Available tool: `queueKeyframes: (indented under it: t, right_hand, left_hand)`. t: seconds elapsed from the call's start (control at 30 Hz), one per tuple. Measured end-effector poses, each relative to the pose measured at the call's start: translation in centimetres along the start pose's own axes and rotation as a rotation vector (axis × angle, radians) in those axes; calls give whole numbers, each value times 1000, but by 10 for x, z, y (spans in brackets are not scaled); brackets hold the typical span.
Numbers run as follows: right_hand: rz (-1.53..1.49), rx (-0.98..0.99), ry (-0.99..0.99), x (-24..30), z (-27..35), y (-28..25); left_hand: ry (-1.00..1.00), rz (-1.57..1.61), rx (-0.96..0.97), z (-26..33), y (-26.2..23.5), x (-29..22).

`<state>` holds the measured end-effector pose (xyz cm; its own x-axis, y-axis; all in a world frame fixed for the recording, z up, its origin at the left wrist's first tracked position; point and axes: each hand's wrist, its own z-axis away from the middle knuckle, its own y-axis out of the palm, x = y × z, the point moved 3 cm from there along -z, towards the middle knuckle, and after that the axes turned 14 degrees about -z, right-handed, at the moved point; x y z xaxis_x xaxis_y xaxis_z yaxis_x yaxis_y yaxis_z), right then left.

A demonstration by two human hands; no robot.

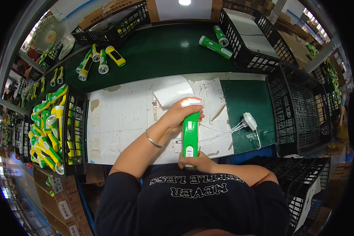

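A green flashlight (190, 131) with a white switch stands lengthwise in front of my chest, between both hands. My left hand (181, 111), with a metal bangle on its wrist, is closed around the far end, the lamp head. Bright light shines on the fingers there. At the near end, my right hand (196, 161) grips the flashlight's tail, thumb across the front. Beside the flashlight, several thin white cables (228, 129) run to a white plug block (249, 120). A white sheet (173, 94) lies just beyond my left hand.
A black crate (78, 129) full of green and yellow flashlights stands at left. Several loose flashlights (102, 63) lie at the far left, and two green flashlights (215, 47) at the far right. Black crates (299, 114) border the right side. A fan (50, 36) stands far left.
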<state>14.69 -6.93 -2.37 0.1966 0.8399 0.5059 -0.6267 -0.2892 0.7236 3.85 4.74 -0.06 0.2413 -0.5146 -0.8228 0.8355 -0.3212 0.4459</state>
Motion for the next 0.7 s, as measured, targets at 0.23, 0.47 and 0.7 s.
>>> queueKeyframes:
  t: [0.23,0.47,0.7]
  right_hand:
    - [39,44,-40,3,-1,4]
    - [-50,60,-22,8,7,8]
    - [-180,-70,32,17,0,-2]
  left_hand:
    - [-75,136,6,0,-6,6]
    - [-58,433,67,8,10,20]
    - [81,157,-137,28,12,37]
